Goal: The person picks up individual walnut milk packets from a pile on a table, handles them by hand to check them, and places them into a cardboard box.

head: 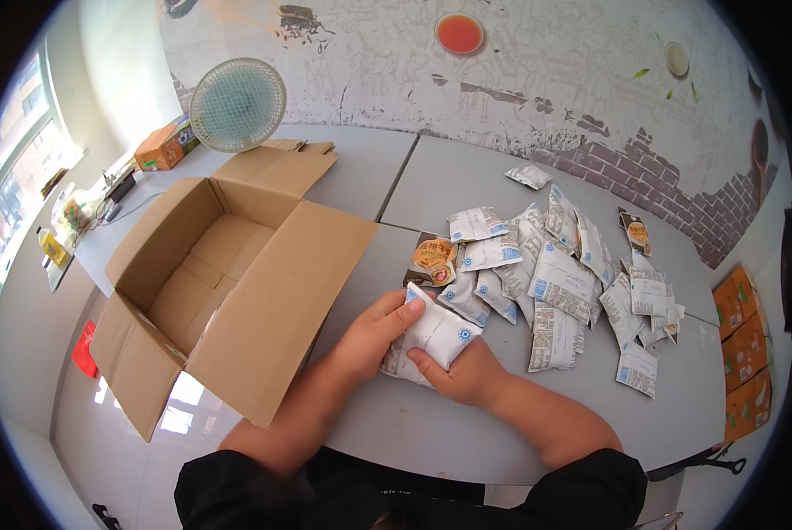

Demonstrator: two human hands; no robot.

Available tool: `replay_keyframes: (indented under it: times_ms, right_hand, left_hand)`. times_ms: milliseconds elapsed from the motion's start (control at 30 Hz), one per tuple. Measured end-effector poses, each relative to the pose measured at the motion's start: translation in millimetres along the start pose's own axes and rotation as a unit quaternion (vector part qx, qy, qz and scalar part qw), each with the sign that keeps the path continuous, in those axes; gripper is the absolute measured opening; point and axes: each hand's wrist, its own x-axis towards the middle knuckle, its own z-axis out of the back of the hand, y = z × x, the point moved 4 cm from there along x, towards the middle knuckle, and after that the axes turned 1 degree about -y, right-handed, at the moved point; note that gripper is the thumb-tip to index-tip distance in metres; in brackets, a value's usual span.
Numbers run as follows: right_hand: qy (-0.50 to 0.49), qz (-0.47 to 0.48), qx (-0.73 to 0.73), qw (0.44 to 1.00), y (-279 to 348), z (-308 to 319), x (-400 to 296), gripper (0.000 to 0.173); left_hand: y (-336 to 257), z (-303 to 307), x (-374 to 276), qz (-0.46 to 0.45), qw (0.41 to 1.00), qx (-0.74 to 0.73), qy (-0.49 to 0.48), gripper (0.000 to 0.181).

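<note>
Between my left hand (377, 331) and my right hand (465, 374), both closed on it, is a white printed snack packet (444, 330). Another packet (402, 361) shows below it, partly hidden by my hands; whether it is held too, I cannot tell. Right of my hands, a loose heap of similar white packets (563, 281) lies on the grey table (396, 434). A brown packet with a food picture (432, 260) lies just beyond my fingers. To the left stands an open cardboard box (283, 291), flaps spread, with its bare bottom showing inside.
A fan with a mesh guard (238, 105) stands behind the box. An orange carton (161, 147), cables and a yellow-labelled bottle (51, 246) are at the far left. One white packet (528, 176) lies apart near the wall. Orange cartons (743, 358) are stacked beyond the table's right edge.
</note>
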Motion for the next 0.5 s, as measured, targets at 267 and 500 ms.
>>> replay_keyframes:
  times_ms: [267,500]
  right_hand:
    - [0.081,-0.036,-0.010,0.996,7,-14,-8,0.032]
    - [0.001,-0.026,0.108,0.994,3,-12,-5,0.036]
  left_hand:
    - [28,22,2,-0.006,0.998,-0.023,-0.054,0.040]
    - [5,-4,-2,0.031,0.985,-0.171,-0.021,0.045]
